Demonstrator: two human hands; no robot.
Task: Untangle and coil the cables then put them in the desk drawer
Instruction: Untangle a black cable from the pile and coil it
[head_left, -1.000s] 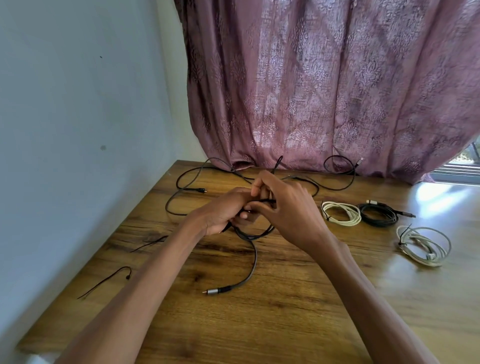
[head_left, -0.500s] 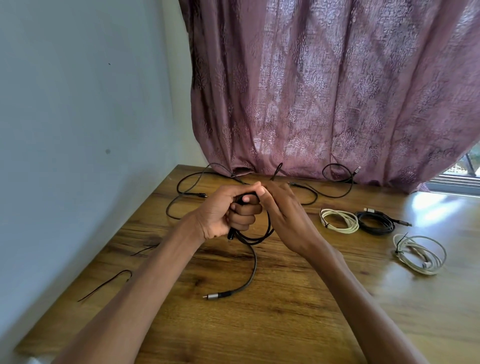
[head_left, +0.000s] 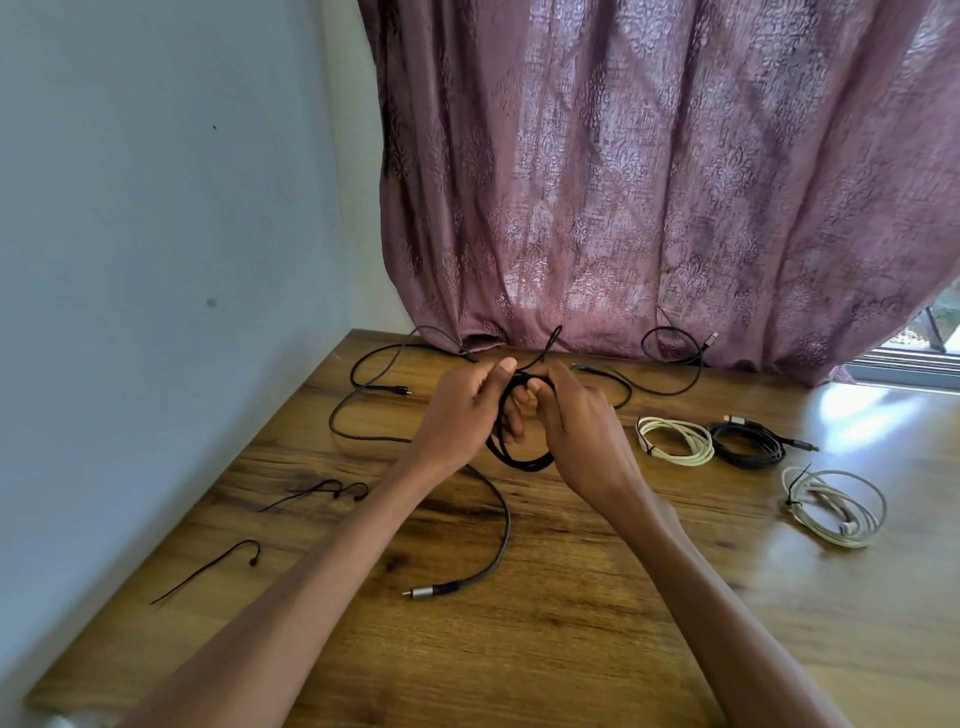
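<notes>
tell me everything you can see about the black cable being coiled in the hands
The black cable is thin, round and matte. Part is wound into a small loop held above the wooden desk, gripped by the left hand and right hand. A loose tail curves down onto the desk toward the viewer, ending in a silver metal plug lying flat.

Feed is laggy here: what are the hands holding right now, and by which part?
Both the left hand and right hand grip the black cable at the top of its coiled loops; its plug end lies on the desk.
</notes>
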